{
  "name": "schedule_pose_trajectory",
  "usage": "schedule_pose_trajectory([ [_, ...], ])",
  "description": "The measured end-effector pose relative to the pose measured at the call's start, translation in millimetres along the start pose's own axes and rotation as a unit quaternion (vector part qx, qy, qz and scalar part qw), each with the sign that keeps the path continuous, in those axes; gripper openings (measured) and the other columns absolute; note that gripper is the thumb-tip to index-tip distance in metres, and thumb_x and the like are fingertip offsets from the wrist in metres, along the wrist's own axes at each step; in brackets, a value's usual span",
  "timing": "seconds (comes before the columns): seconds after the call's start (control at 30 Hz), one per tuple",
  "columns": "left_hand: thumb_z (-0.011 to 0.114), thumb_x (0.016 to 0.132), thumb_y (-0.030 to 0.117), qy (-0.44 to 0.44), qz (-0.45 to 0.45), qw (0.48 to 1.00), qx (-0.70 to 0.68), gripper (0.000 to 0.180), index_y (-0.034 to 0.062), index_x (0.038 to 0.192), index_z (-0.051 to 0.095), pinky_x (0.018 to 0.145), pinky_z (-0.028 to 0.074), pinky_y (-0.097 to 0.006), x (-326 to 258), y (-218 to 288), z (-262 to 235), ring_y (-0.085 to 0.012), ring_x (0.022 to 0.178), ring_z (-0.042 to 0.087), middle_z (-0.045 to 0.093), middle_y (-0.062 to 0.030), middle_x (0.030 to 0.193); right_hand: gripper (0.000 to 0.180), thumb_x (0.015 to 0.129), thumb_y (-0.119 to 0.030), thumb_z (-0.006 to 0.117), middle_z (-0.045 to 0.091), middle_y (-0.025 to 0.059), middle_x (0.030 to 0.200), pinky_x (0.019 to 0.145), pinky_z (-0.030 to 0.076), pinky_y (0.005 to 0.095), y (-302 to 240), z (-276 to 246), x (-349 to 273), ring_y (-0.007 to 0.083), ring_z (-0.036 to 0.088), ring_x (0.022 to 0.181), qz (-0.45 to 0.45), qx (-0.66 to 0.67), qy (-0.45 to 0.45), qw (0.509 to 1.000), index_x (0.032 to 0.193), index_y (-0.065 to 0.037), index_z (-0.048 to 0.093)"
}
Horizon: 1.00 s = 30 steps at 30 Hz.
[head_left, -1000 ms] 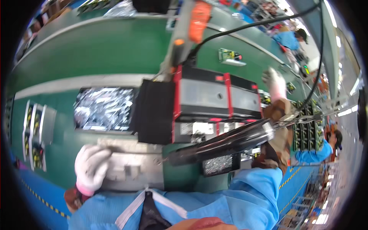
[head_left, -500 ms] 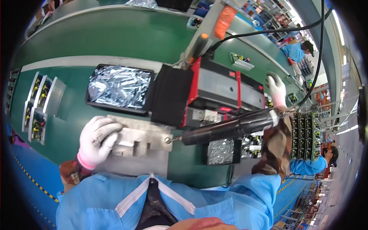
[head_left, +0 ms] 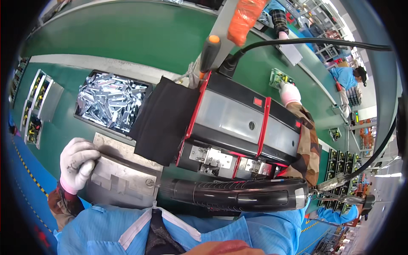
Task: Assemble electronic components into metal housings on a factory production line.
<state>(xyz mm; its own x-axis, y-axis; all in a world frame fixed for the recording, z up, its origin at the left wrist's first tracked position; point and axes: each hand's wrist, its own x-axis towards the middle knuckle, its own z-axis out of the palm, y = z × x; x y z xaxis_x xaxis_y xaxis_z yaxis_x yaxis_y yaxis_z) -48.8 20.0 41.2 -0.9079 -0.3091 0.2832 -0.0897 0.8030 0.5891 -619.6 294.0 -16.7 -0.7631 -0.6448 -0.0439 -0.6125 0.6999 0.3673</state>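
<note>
My left hand (head_left: 77,165), in a white glove with dark smudges, has its fingers curled and closed on the left edge of a metal fixture plate (head_left: 127,175) with cut-outs. My right hand (head_left: 290,93), also gloved, reaches far across to a small circuit board (head_left: 280,77) on the green belt. Its fingertips meet the board's near edge and are partly hidden. A black electric screwdriver (head_left: 238,194) hangs sideways in front of me, apart from both hands. Its tip end points at the round hole on the fixture's right side.
A black-red screw feeder (head_left: 229,112) stands mid-bench beside a black cloth (head_left: 170,114). Left of it is a tray (head_left: 146,91) of metal strips. A screwdriver with an orange end (head_left: 209,53) stands at a post. Board assemblies (head_left: 40,102) stand far left. A co-worker's hand (head_left: 283,35) is beyond the belt.
My right hand has moved forward to the circuit board on the belt. The electric screwdriver has swung nearer to my body. My left hand stays at the fixture; the whole view has shifted.
</note>
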Motion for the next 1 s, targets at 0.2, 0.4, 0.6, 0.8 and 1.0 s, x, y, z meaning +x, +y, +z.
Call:
schedule_pose_trajectory([
  [0.2, 0.059, 0.073, 0.014, -0.006, 0.030, 1.000, 0.002, 0.019, 0.0037, 0.088, 0.064, 0.075, 0.044, -0.040, -6, -3, -6, -0.0328, 0.082, 0.056, 0.061, -0.0142, 0.090, 0.030, 0.075, -0.027, 0.058, 0.063, 0.0204, 0.088, 0.074, 0.049, 0.0404, -2, 7, -15, 0.0344, 0.061, 0.085, -0.035, 0.116, -0.077, 0.990, 0.092, -0.003, 0.064],
  [0.4, 0.062, 0.077, 0.013, 0.037, 0.084, 0.996, -0.017, 0.016, 0.0052, 0.090, 0.065, 0.073, 0.047, -0.036, -13, -10, 1, -0.0286, 0.083, 0.058, 0.063, -0.0115, 0.091, 0.032, 0.078, -0.029, 0.054, 0.063, 0.0206, 0.088, 0.077, 0.047, 0.0401, 43, 26, -26, 0.0349, 0.060, 0.088, -0.083, 0.229, -0.071, 0.967, 0.095, -0.003, 0.063],
  [0.6, 0.061, 0.080, 0.022, 0.027, 0.111, 0.993, -0.014, 0.022, 0.0057, 0.094, 0.064, 0.075, 0.047, -0.034, -14, -15, -7, -0.0266, 0.085, 0.058, 0.061, -0.0107, 0.093, 0.029, 0.089, -0.015, 0.048, 0.062, 0.0138, 0.100, 0.078, 0.045, 0.0275, 75, -52, -98, 0.0176, 0.058, 0.087, 0.001, 0.367, 0.100, 0.925, 0.108, 0.005, 0.056],
  [0.8, 0.061, 0.079, 0.020, 0.091, 0.121, 0.986, 0.063, 0.022, 0.0088, 0.097, 0.064, 0.077, 0.046, -0.034, 51, -56, -33, -0.0257, 0.087, 0.058, 0.062, -0.0078, 0.094, 0.029, 0.092, -0.017, 0.047, 0.060, 0.0099, 0.099, 0.076, 0.045, 0.0264, 59, -112, -251, 0.0129, 0.056, 0.086, 0.165, 0.522, 0.128, 0.827, 0.110, 0.004, 0.055],
  [1.0, 0.059, 0.075, 0.012, -0.044, 0.131, 0.965, 0.224, 0.029, 0.0103, 0.104, 0.062, 0.085, 0.043, -0.036, 112, -106, -20, -0.0269, 0.095, 0.054, 0.060, -0.0079, 0.099, 0.024, 0.088, -0.009, 0.048, 0.060, 0.0110, 0.099, 0.080, 0.044, 0.0261, -77, -144, -370, 0.0171, 0.056, 0.091, 0.122, 0.508, 0.168, 0.836, 0.104, 0.007, 0.057],
])
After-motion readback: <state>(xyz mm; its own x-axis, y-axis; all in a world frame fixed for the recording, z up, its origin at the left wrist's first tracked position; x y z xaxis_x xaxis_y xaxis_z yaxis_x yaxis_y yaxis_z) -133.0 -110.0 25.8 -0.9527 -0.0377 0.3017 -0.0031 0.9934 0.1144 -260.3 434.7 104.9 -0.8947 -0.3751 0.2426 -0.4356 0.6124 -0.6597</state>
